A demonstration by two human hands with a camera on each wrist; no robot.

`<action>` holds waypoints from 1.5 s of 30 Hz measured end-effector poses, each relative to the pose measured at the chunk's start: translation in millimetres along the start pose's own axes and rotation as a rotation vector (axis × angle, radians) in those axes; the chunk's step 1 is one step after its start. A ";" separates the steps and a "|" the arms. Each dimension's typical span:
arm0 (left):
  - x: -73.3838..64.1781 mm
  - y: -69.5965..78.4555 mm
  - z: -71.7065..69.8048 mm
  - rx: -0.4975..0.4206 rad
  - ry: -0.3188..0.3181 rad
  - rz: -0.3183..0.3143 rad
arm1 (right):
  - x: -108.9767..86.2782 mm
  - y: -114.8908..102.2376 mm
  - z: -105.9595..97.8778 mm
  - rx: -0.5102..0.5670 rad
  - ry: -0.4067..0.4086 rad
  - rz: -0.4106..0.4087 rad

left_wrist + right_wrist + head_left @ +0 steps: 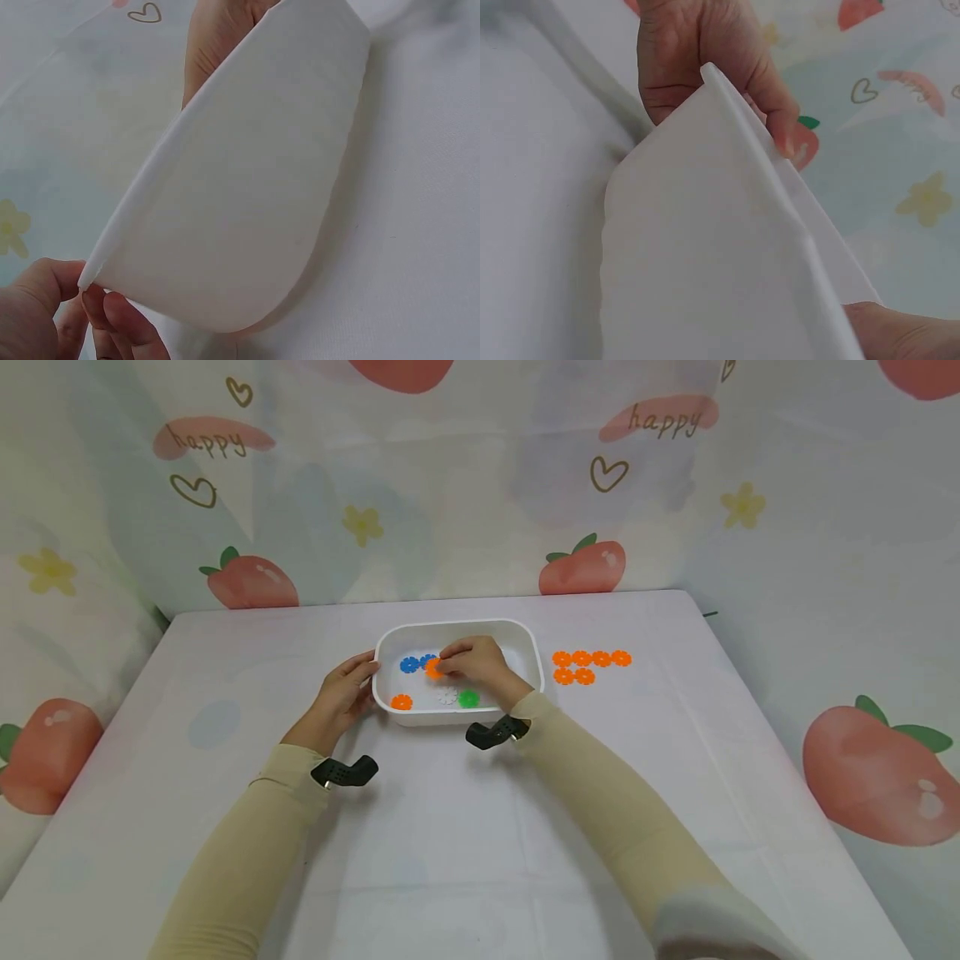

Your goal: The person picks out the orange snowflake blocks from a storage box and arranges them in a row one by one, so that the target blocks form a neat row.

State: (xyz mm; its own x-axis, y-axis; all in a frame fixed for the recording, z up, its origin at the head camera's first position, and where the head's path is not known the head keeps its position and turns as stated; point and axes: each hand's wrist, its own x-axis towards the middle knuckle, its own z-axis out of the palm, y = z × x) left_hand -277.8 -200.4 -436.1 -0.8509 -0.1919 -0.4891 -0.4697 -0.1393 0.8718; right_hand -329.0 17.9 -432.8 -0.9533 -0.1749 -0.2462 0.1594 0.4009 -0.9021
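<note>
A white plastic tray [457, 718] stands on the table. My left hand [339, 700] grips its left rim; in the left wrist view, thumb and fingers [129, 319] pinch the tray's edge. Reaching over the tray, my right hand [480, 662] pinches an orange snowflake disc [432, 669] between its fingertips. Beside that disc lie blue snowflake discs [408, 665], partly covered by it. Nearer the tray's front are another orange disc [402, 702], a white disc [447, 696] and a green disc [468, 698]. In the right wrist view the tray wall [690, 225] hides the discs.
Right of the tray, several orange snowflake discs [582, 657] lie flat on the white tablecloth [450, 843] in two rows, the back row longer. A patterned cloth [465, 527] hangs behind the table.
</note>
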 end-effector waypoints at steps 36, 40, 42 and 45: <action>-2.9 1.1 3.5 0.006 0.013 -0.012 | -20.5 -12.1 -66.1 0.003 -0.187 0.069; -4.1 1.0 3.3 -0.001 0.009 -0.011 | -22.9 -14.8 -72.4 0.017 -0.192 0.082; -4.1 1.0 3.6 -0.005 0.009 -0.012 | -23.4 -15.7 -76.8 0.022 -0.188 0.087; -4.2 1.4 4.4 -0.006 0.011 -0.014 | -25.5 -17.0 -83.9 0.033 -0.179 0.094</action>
State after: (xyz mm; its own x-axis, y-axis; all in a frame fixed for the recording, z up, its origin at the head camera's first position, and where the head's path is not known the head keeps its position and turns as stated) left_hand -275.9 -195.5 -432.7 -0.8416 -0.2002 -0.5016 -0.4800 -0.1483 0.8646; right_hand -328.9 91.0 -381.4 -0.8734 -0.2965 -0.3863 0.2565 0.3941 -0.8825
